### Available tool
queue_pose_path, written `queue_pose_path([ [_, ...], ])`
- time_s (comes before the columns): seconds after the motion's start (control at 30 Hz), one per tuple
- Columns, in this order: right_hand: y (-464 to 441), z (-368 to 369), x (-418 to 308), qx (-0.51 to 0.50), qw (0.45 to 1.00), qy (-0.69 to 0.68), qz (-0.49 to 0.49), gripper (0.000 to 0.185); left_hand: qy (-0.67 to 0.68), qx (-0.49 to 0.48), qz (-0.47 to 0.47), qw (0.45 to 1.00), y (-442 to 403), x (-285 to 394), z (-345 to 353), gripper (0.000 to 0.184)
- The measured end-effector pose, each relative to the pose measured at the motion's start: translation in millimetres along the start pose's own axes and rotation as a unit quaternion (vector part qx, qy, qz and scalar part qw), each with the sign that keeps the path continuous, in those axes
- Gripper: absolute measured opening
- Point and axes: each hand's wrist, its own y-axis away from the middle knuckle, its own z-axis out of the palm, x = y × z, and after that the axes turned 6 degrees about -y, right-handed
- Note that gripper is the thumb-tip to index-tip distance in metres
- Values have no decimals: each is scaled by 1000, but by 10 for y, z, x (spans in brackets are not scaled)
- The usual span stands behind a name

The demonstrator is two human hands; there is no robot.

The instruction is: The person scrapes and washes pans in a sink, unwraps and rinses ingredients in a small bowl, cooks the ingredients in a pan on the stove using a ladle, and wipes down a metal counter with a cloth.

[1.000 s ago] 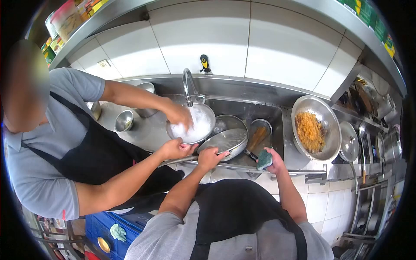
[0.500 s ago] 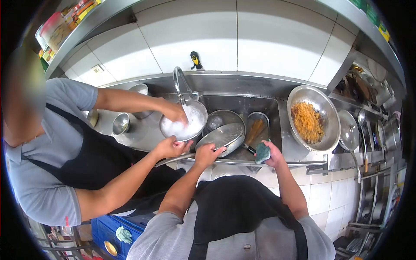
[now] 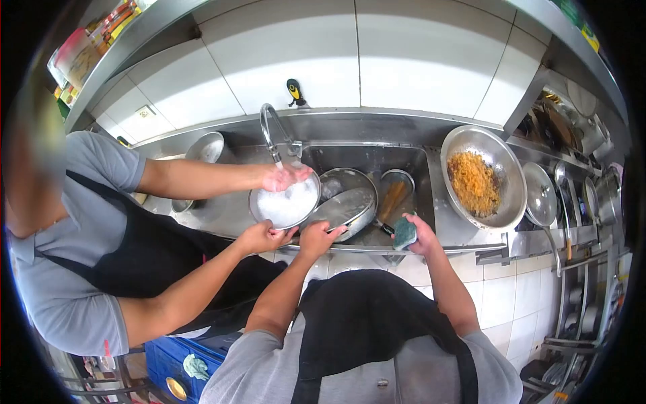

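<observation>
At the sink's front edge my left hand [image 3: 319, 238] is closed on the near rim of a wide metal pan [image 3: 344, 211], which is tilted over the basin. My right hand [image 3: 422, 237] grips a green sponge [image 3: 405, 233] beside the pan, apart from it. Behind the pan, a round metal vessel [image 3: 346, 178] sits in the sink [image 3: 420, 161]. A strainer [image 3: 397, 195] with something brown in it lies to the right. Left of my hand, a co-worker holds a bowl of suds [image 3: 291, 202] under the faucet [image 3: 269, 131].
A large steel bowl [image 3: 515, 195] of orange crumbly food stands on the right counter, with a lidded pan [image 3: 540, 192] and utensils beyond. The co-worker's arm [image 3: 195, 269] reaches close to my left arm. A blue bin [image 3: 161, 363] is at lower left. A shelf [image 3: 161, 37] hangs above.
The co-worker's far hand has lifted from the suds to the running water, palm up. My hands keep nearly the same place, with the pan and sponge still held.
</observation>
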Motion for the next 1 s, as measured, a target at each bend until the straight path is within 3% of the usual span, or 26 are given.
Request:
queue_pose_path([
  [1.0, 33, 30, -3, -6, 1000, -1, -5, 18, -12, 12, -1, 1000, 6, 33, -33, 69],
])
